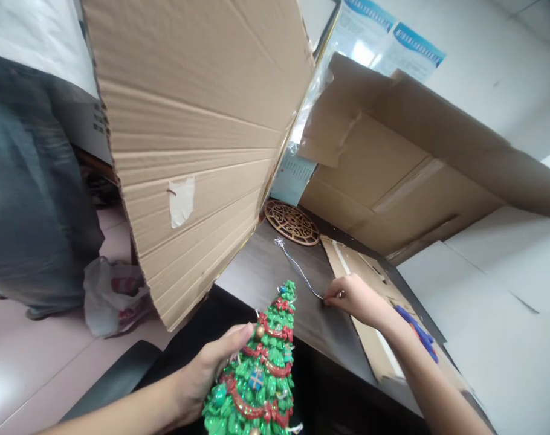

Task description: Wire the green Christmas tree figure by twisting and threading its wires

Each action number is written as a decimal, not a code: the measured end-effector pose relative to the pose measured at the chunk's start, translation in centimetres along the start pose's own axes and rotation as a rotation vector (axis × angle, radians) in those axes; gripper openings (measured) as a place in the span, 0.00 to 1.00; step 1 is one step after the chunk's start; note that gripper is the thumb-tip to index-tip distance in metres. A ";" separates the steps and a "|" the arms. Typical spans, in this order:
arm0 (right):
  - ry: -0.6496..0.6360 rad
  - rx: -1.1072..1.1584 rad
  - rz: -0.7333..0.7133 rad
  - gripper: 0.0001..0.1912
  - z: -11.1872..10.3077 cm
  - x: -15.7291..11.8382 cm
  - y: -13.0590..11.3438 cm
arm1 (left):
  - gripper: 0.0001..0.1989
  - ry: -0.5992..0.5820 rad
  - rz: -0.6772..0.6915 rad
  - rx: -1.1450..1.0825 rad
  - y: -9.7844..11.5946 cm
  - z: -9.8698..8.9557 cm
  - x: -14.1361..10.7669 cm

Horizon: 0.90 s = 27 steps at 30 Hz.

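My left hand (207, 362) is wrapped round the side of a green Christmas tree figurine (275, 377) with red garlands, bows and small baubles. The tree tilts upright in front of me, before the table's near edge, and its base is cut off by the frame's bottom. Over the dark table (257, 260), my right hand (354, 300) pinches one end of a thin silvery cord (297, 266). The cord runs away along the tabletop and ends in a small bunched tuft. Between the two hands there is a gap.
A round openwork brown disc (292, 222) lies at the table's back. Tall cardboard (202, 133) stands on the left, more cardboard (393, 175) behind. A blue-and-orange tool (417, 335) rests on a flat cardboard piece (363, 344). A person's legs (30, 193) and a plastic bag (114, 296) are at left.
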State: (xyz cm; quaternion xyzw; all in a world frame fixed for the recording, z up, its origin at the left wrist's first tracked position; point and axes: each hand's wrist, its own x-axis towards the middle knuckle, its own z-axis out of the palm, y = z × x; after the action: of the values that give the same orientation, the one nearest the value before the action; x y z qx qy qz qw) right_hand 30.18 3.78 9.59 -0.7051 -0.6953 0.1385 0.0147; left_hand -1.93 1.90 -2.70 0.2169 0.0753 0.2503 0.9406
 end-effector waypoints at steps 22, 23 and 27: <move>0.351 1.303 -0.350 0.12 0.3 -2.7 -9.1 | 0.40 -0.009 0.157 0.722 1.0 0.6 -1.4; 0.378 1.417 -0.364 0.12 0.3 -2.7 -9.5 | 0.40 -0.002 0.152 0.726 1.0 0.6 -1.4; 0.353 1.842 -0.482 0.13 -0.1 -3.2 -10.5 | 0.40 -0.003 0.143 0.739 1.0 0.5 -1.4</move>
State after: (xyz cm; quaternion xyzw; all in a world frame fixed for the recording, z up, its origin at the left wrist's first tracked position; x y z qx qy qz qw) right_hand 19.97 0.96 12.48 -0.2663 -0.4280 0.5146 0.6936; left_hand -3.46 1.80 -1.77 0.5468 0.1439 0.2710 0.7790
